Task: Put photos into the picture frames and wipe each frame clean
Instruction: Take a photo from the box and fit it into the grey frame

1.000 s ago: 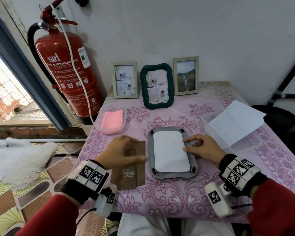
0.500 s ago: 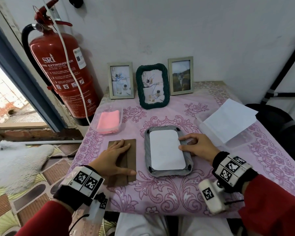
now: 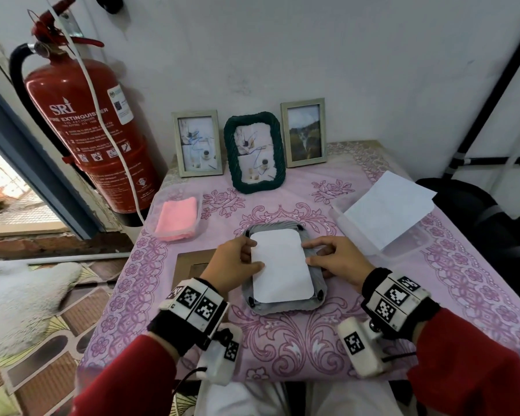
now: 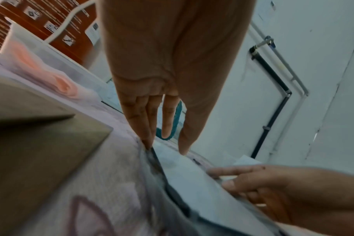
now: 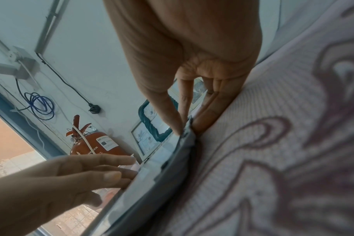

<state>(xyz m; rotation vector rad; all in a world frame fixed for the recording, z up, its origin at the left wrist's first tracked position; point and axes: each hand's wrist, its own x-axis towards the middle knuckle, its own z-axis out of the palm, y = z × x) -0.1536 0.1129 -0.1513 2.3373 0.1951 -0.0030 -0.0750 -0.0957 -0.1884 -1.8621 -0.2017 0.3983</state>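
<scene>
A grey picture frame [image 3: 285,307] lies face down in the middle of the pink tablecloth, with a white photo back [image 3: 279,265] lying in its recess. My left hand [image 3: 246,256] is at the frame's left edge, where its straight fingertips [image 4: 148,143] touch the rim and its thumb rests on the photo. My right hand [image 3: 308,253] pinches the frame's right rim [image 5: 184,143] between thumb and fingers. A brown backing board [image 3: 189,262] lies flat to the left, partly hidden under my left wrist.
Three filled frames lean on the back wall: a pale one [image 3: 197,144], a dark green one [image 3: 254,153] and another pale one [image 3: 303,133]. A pink cloth [image 3: 177,219] sits in a clear tray at left. White paper [image 3: 388,211] covers a clear box at right. A fire extinguisher [image 3: 84,127] hangs left.
My left hand has left the brown backing board and moved right to the grey frame's left edge. My right hand has stayed at the frame's right edge.
</scene>
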